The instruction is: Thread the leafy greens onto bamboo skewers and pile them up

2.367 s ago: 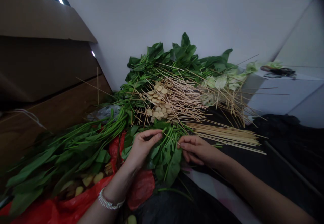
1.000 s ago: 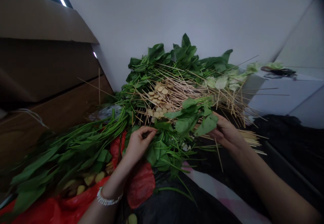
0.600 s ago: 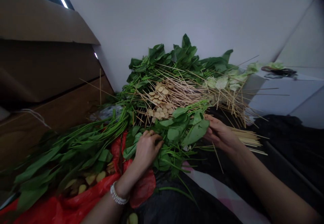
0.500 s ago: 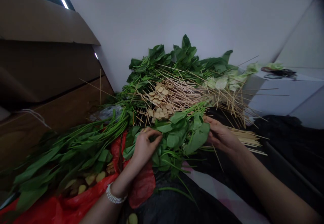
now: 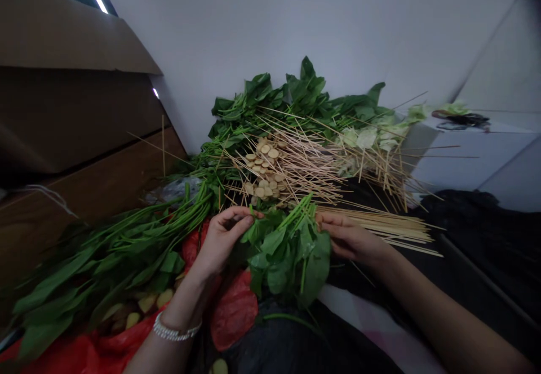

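My left hand [image 5: 222,237], with a beaded bracelet on its wrist, pinches a green leaf at the left side of a small bunch of leafy greens [image 5: 291,247]. My right hand [image 5: 349,237] grips the same bunch by its stems from the right, so the leaves hang down toward me. A thin bamboo skewer seems to run through the bunch, but leaves hide most of it. Just behind my hands lies a pile of bamboo skewers [image 5: 372,225] and skewers threaded with pale round slices [image 5: 265,171].
A long heap of leafy greens [image 5: 114,250] lies at the left on a red plastic bag [image 5: 234,312]. More greens [image 5: 296,101] are stacked against the white wall. Brown cardboard [image 5: 80,115] rises at the left. A dark cloth [image 5: 473,239] covers the right side.
My right hand lifted the bunch of greens to the right, then brought it back down toward me. My left hand shifted among the leaves and now pinches a leaf of that bunch.
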Demonstrator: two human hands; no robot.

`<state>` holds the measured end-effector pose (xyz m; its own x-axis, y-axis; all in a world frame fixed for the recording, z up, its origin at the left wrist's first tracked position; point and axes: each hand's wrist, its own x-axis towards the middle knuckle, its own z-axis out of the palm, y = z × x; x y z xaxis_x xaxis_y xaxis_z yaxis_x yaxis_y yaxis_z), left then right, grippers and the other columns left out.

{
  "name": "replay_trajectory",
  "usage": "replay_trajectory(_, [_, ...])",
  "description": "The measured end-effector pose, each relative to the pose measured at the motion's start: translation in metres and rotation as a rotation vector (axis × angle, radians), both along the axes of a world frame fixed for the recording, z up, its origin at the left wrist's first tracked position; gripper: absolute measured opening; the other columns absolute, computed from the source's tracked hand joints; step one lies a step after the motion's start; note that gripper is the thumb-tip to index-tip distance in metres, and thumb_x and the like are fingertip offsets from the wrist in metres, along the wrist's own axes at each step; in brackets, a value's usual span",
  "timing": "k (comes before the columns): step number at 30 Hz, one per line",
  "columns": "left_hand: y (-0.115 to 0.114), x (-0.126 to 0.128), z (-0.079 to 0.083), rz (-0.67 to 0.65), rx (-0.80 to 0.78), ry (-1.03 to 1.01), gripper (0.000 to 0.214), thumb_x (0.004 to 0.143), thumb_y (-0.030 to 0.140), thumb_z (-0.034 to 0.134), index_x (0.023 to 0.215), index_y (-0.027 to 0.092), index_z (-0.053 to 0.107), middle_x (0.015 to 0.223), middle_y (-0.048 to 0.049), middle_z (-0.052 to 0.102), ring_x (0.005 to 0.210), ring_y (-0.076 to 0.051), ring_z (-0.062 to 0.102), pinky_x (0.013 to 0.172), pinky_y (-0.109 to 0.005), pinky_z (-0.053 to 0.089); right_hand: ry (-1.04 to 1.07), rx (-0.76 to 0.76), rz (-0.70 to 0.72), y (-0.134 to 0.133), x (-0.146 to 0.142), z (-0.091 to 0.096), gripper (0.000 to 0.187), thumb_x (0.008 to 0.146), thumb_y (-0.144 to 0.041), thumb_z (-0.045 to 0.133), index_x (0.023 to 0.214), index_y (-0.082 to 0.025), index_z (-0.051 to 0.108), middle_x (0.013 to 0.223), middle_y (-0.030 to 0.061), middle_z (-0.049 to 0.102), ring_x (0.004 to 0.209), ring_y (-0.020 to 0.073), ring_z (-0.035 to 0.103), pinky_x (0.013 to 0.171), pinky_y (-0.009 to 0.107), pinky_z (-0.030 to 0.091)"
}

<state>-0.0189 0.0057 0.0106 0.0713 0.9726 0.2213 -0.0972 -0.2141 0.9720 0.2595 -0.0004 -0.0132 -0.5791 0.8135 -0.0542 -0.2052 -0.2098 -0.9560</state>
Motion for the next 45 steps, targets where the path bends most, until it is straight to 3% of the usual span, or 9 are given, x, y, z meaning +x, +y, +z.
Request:
replay_trajectory(3, [0.001,0.004,-0.007,0.018,-0.126,-0.047,0.021,0.066,0.034,0.083,0.08,0.02,0.076,0.077,-0.002,0.075,0.064,-0.012,0.063,0.061,-0.021,0.048,-0.009,0.005,0.096,-0.006,-0.009,0.002,0.026,0.088,-0.043,0.062,0.088,-0.017,0.056,0.049,-0.008,0.056,0.025,0.0017,0.029,0.027,0.014,0.015])
replay_trajectory(7, [-0.001,0.01,-0.01,0.036,-0.205,-0.055,0.026,0.059,0.033,0.086,0.08,0.019,0.078,0.068,-0.0005,0.071,0.053,-0.009,0.056,0.053,-0.02,0.044,-0.044,-0.017,0.152,-0.014,-0.022,0.003,0.025,0.09,-0.041,0.06,0.09,-0.017,0.056,0.051,-0.006,0.061,0.025,0.002,0.034,0.028,0.013,0.017])
replay_trajectory(12, [-0.004,0.014,-0.009,0.037,-0.194,-0.048,0.023,0.058,0.031,0.086,0.077,0.02,0.079,0.076,-0.0012,0.072,0.061,-0.011,0.06,0.057,-0.021,0.046,-0.046,-0.009,0.134,-0.017,-0.032,-0.001,0.024,0.091,-0.04,0.057,0.09,-0.016,0.057,0.052,-0.0058,0.061,0.025,0.0018,0.035,0.028,0.014,0.016])
replay_trajectory(35, [-0.003,0.015,-0.011,-0.005,-0.115,0.01,0.016,0.061,0.026,0.085,0.075,0.021,0.079,0.078,-0.0008,0.071,0.069,-0.01,0.06,0.063,-0.018,0.045,-0.076,-0.018,0.111,-0.018,-0.038,-0.003,0.027,0.09,-0.043,0.057,0.089,-0.016,0.055,0.05,-0.0064,0.06,0.024,0.0019,0.035,0.028,0.015,0.017])
replay_trajectory(45, [-0.003,0.014,-0.011,-0.041,-0.198,0.01,0.021,0.057,0.028,0.087,0.073,0.018,0.078,0.073,-0.0011,0.071,0.065,-0.01,0.059,0.061,-0.019,0.044,-0.089,0.005,0.106,-0.019,-0.04,-0.006,0.025,0.09,-0.041,0.056,0.088,-0.016,0.055,0.052,-0.0064,0.061,0.025,0.002,0.035,0.029,0.015,0.019])
